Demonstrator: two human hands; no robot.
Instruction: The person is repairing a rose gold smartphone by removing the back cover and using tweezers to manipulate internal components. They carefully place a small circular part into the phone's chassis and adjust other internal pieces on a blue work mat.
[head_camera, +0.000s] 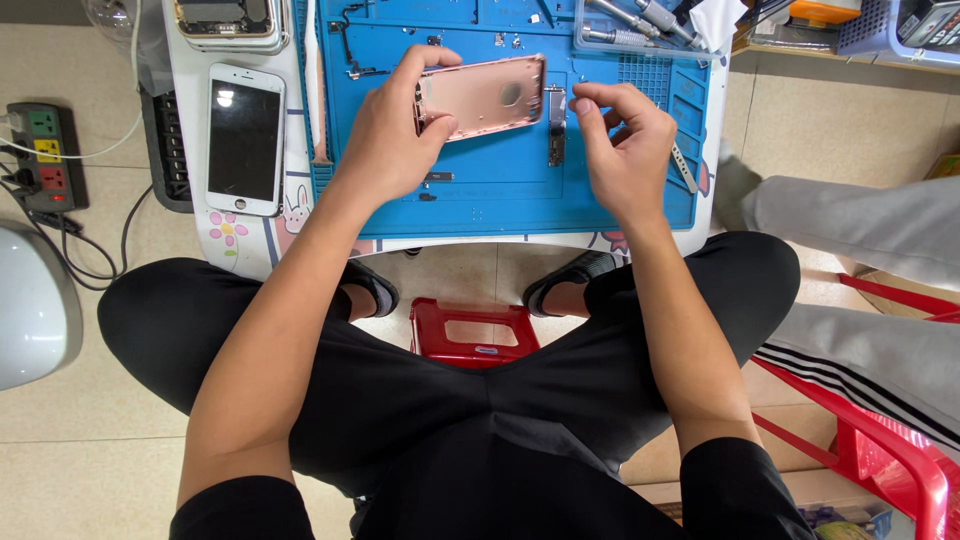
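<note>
The left hand grasps a stripped pink phone shell tilted above the blue work mat, while the right hand pinches something too small to tell. The shell looks emptied, its loose parts lying beside it and reassembly not begun. The mat covers a low white counter over a tiled floor, with a white phone at left.

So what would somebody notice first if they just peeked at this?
Probably the bright blue rubber work mat on the small table, with the left hand holding a shiny pink-gold metal phone back shell tilted above it. Just right of the shell, the right hand pinches something too tiny to make out. Further left, a white flat phone with a dark screen lies beside the mat.
</note>
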